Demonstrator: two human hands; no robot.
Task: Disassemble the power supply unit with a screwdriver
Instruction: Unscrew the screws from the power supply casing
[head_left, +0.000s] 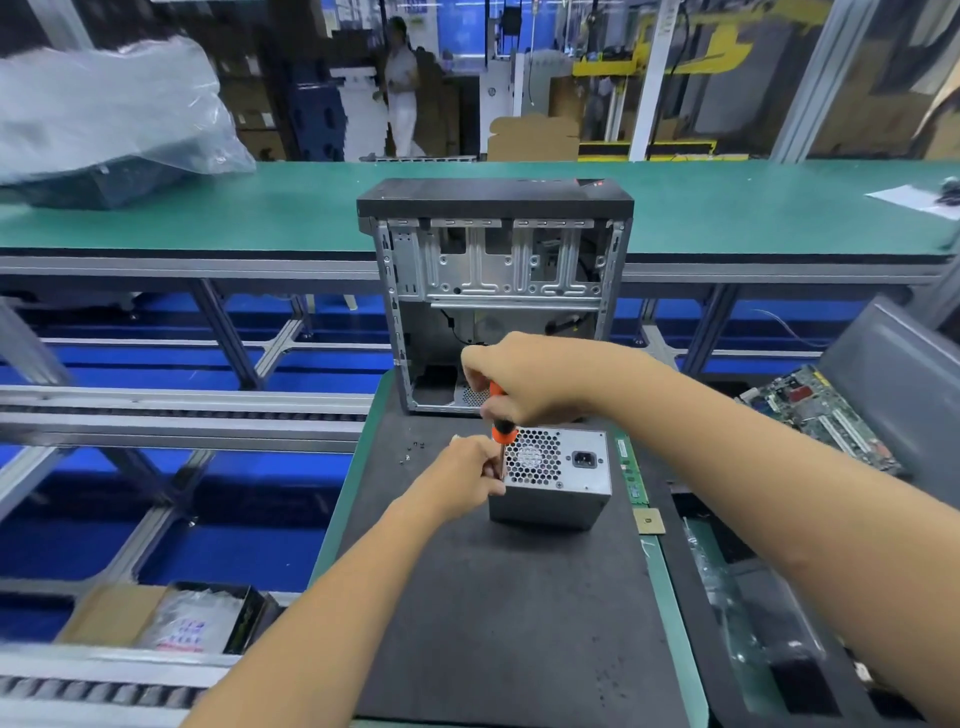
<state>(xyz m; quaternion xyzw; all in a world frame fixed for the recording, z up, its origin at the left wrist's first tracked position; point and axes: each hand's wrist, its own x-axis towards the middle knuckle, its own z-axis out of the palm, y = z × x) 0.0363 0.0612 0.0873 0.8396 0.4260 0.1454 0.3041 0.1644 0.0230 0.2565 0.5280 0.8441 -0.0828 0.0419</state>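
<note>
The power supply (550, 480) sits on the dark mat (498, 613) of the surface, just in front of the open computer case (493, 291). The right hand (524, 379) grips the orange handle of the screwdriver (502, 434), fingers curled round it, the shaft pointing down at the supply's left edge. The left hand (465, 475) pinches the shaft low down, against the supply. Loose screws (413, 451) lie left of the supply; a circuit board (821, 415) lies well to its right.
</note>
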